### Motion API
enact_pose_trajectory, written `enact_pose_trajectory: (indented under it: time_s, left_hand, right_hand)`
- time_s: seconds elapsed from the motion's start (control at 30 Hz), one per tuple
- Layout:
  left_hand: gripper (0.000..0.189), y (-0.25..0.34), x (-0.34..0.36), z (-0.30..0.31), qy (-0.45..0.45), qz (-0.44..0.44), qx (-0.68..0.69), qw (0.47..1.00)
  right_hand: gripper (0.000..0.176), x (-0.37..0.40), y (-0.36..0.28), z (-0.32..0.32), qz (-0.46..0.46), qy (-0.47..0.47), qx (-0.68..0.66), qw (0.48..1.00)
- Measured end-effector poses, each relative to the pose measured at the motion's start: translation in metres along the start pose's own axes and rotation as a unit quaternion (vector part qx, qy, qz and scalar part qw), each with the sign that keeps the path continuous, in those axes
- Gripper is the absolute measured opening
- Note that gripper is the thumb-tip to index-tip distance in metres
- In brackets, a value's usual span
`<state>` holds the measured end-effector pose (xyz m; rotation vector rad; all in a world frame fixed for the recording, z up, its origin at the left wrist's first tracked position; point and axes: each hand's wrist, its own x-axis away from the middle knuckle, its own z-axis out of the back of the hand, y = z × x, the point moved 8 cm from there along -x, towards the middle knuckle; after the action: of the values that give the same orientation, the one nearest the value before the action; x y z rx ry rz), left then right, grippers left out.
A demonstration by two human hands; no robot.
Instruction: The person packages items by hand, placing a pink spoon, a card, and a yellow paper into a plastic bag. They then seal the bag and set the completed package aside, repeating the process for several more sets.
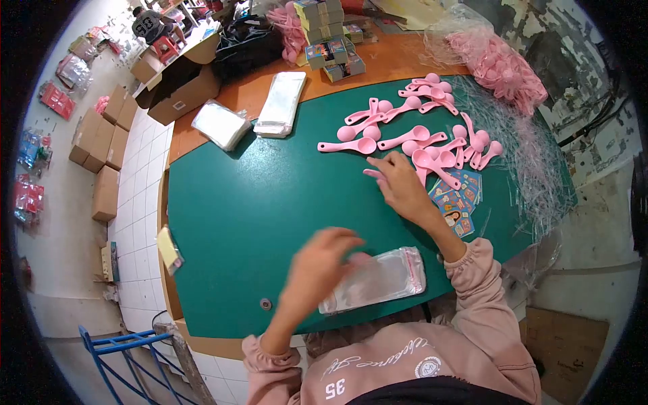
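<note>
My right hand (403, 192) is at the near side of a spread of pink spoons (413, 138), closed on one pink spoon (372, 173) whose end sticks out past the fingers. My left hand (318, 264) is smeared by motion over the left end of a stack of clear plastic bags (385, 280); whether it holds anything cannot be made out. Colourful cards (457, 201) lie beside my right wrist, partly under the nearest spoons.
On the green table (229, 223) are two more stacks of clear bags (280, 104) and a small round object (266, 304). Behind are card bundles (327, 50), a black bag and an open box. Plastic wrap covers the right edge. A person sits far back left.
</note>
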<state>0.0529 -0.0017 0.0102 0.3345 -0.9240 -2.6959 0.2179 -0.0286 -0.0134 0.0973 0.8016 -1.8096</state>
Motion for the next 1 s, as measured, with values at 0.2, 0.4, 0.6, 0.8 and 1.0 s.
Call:
enact_pose_trajectory:
  time_s: [0.2, 0.4, 0.6, 0.8, 1.0]
  left_hand:
    - [0.025, 0.004, -0.018, -0.059, -0.106, 0.0, 0.07, 0.992]
    - [0.017, -0.011, -0.014, -0.05, -0.067, 0.005, 0.137, 0.988]
    - [0.024, -0.001, -0.015, -0.032, 0.021, -0.064, 0.127, 0.99]
    - [0.024, -0.031, -0.015, -0.043, -0.081, 0.09, 0.35, 0.929]
    - [0.017, -0.042, -0.015, -0.053, -0.057, 0.113, 0.503, 0.855]
  right_hand:
    - [0.021, 0.018, 0.002, 0.075, -0.142, 0.033, -0.261, 0.954]
    - [0.017, 0.061, 0.002, 0.108, -0.17, 0.128, -0.224, 0.951]
    - [0.015, 0.095, -0.012, 0.103, -0.19, 0.152, -0.245, 0.938]
    - [0.014, 0.098, -0.022, 0.092, -0.158, 0.084, -0.121, 0.976]
    - [0.022, 0.1, -0.01, 0.101, -0.215, 0.234, -0.275, 0.907]
